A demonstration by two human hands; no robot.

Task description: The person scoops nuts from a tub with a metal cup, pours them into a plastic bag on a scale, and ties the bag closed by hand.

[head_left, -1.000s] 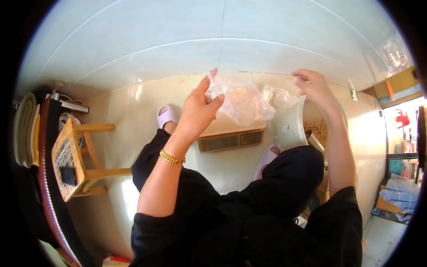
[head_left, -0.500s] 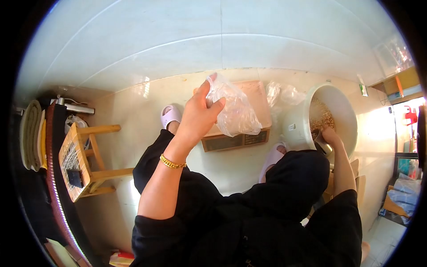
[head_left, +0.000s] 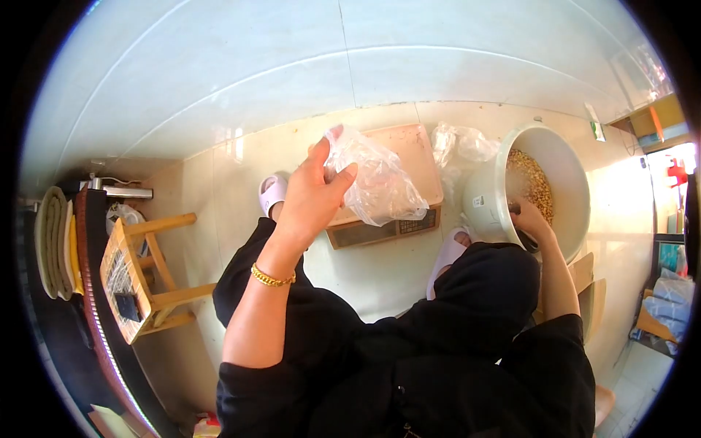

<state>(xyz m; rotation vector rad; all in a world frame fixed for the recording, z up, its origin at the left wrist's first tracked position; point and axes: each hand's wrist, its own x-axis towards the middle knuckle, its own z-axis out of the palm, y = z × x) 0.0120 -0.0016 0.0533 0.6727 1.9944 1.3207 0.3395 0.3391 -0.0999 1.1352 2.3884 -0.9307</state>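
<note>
From the head view, we see our left hand (head_left: 312, 191) pinching a crinkled, translucent plastic bag (head_left: 380, 184) above the flat, pinkish top of a boxy scale (head_left: 418, 157), which sits on the glossy floor (head_left: 365, 271). Inside the smooth, round, pale bucket (head_left: 483, 201) at right, beside coarse golden kernels (head_left: 537, 181), our right hand (head_left: 533, 220) curls around a mostly hidden scoop (head_left: 526, 240).

Scale (head_left: 418, 152), partly hidden behind plastic bag (head_left: 378, 181); keypad (head_left: 419, 222) and bucket (head_left: 480, 174) label (head_left: 478, 201), too small to read; scoop (head_left: 526, 239), mostly obscured by right hand (head_left: 533, 220).
</note>
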